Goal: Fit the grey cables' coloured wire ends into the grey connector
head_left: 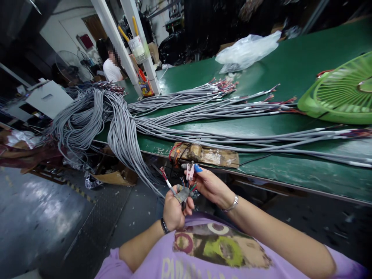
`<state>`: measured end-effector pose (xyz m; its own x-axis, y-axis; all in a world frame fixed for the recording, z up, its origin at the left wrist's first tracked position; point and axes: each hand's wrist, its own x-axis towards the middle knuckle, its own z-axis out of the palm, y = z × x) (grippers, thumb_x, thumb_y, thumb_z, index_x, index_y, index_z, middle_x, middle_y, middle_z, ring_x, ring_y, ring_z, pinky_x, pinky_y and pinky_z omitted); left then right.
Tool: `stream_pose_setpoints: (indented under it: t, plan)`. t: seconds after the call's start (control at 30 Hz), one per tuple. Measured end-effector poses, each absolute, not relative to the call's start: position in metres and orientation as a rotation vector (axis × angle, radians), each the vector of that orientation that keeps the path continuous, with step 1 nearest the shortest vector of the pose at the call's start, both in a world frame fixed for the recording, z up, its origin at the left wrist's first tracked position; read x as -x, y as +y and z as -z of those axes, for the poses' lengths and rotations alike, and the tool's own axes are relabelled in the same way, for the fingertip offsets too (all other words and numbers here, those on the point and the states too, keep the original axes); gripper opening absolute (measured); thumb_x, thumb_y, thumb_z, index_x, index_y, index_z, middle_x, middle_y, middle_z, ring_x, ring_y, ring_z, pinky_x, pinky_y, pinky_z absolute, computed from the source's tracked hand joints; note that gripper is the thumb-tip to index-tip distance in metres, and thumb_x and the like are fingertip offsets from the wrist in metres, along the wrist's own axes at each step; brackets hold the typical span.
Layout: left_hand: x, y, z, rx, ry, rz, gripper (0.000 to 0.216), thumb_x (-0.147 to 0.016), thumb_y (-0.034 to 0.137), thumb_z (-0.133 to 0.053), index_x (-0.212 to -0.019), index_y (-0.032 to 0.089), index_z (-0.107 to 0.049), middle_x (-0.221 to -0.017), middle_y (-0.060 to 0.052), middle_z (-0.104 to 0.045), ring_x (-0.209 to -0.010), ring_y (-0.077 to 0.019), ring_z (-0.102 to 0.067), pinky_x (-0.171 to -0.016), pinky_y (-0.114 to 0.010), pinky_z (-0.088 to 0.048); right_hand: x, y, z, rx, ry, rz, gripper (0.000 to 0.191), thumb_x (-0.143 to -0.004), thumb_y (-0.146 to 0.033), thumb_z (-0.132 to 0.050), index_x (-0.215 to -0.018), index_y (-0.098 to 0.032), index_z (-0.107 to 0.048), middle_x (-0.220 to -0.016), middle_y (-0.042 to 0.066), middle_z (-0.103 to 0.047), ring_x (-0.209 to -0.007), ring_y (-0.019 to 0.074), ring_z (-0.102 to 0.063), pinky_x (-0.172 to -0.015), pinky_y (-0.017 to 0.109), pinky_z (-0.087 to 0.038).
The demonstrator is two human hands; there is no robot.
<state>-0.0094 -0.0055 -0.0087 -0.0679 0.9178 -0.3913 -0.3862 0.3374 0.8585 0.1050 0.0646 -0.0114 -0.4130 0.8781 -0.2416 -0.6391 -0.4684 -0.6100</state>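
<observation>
In the head view my left hand (173, 209) is closed round a grey cable (172, 190) near its end. Dark grey covers wrap some of its fingers. One cable end with a white band and red and dark wires (164, 174) sticks up on the left. Thin coloured wires (192, 187) fan out between my two hands. My right hand (209, 185) pinches a small pale pink piece (190, 171) that looks like a clip, just above those wires. A blue cover (198, 168) sits on one of its digits. Exactly how the piece meets the wires is too small to tell.
Bundles of grey cables (203, 112) lie along the green table (279, 159) and hang over its edge. A wooden block (221, 155) sits at the front edge. A green fan (340, 93), a plastic bag (247, 50) and a post (114, 38) stand around; a person (112, 70) is behind.
</observation>
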Motion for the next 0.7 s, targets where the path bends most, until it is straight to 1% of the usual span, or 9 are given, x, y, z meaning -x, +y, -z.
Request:
stream_pose_setpoints:
  t: [0.23,0.4,0.57,0.7]
  plan:
    - [0.01,-0.007,0.006,-0.595,1.177,-1.188,0.029,-0.07,0.041,-0.063,-0.065,0.017,-0.048,-0.041,0.002,-0.056,-0.025,-0.0054,-0.039,-0.028,-0.015,-0.021,-0.107,0.063,0.012,0.682,-0.513,-2.031,0.026,-0.07,-0.042,-0.071,-0.076,-0.017,-0.069,-0.072,0.003,-0.066,-0.06,0.0112,-0.055,-0.056,0.024,-0.043]
    - [0.011,-0.009,0.006,-0.595,1.16,-1.22,0.026,-0.071,0.039,-0.062,-0.066,0.017,-0.049,-0.04,0.002,-0.055,-0.025,-0.0053,-0.038,-0.027,-0.014,-0.021,-0.11,0.064,0.02,0.667,-0.45,-2.101,0.022,-0.074,-0.04,-0.067,-0.081,-0.019,-0.067,-0.078,0.004,-0.068,-0.065,0.0128,-0.058,-0.059,0.024,-0.045]
    - [0.012,-0.012,0.005,-0.609,1.165,-1.211,0.03,-0.07,0.041,-0.065,-0.065,0.017,-0.048,-0.04,0.002,-0.056,-0.025,-0.0055,-0.039,-0.028,-0.014,-0.022,-0.116,0.063,0.021,0.627,-0.481,-2.2,0.03,-0.077,-0.048,-0.062,-0.072,-0.018,-0.062,-0.079,0.005,-0.067,-0.066,0.0124,-0.058,-0.059,0.023,-0.047]
    - [0.015,-0.015,0.007,-0.655,1.204,-1.2,0.032,-0.071,0.043,-0.065,-0.066,0.017,-0.048,-0.041,0.002,-0.057,-0.025,-0.0051,-0.039,-0.028,-0.014,-0.021,-0.124,0.058,0.017,0.667,-0.69,-2.28,0.035,-0.075,-0.05,-0.063,-0.081,-0.015,-0.062,-0.078,0.005,-0.064,-0.063,0.0116,-0.057,-0.056,0.023,-0.048]
